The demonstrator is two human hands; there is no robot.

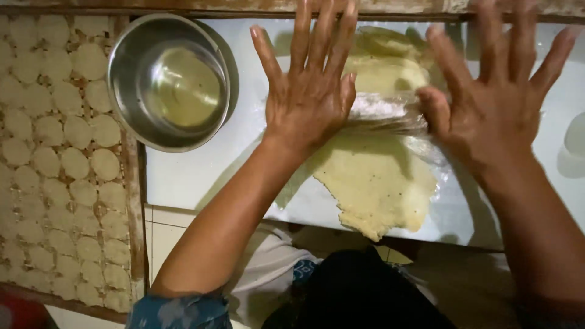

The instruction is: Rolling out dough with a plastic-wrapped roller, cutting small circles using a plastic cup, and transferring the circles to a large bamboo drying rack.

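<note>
A thin sheet of pale yellow dough (375, 183) lies on a white board (189, 176). Across its middle rests a clear roller (387, 113), seemingly wrapped in plastic film. My left hand (311, 91) presses flat on the roller's left end, fingers spread and pointing away from me. My right hand (493, 103) presses flat on its right end, fingers likewise spread. More dough (384, 61) shows beyond the roller, between my hands.
A steel bowl (169, 82) holding pale liquid stands at the board's left. Further left, a woven tray (131, 183) carries several small round dough discs (76, 131). A wooden edge runs along the top. My lap is below the board.
</note>
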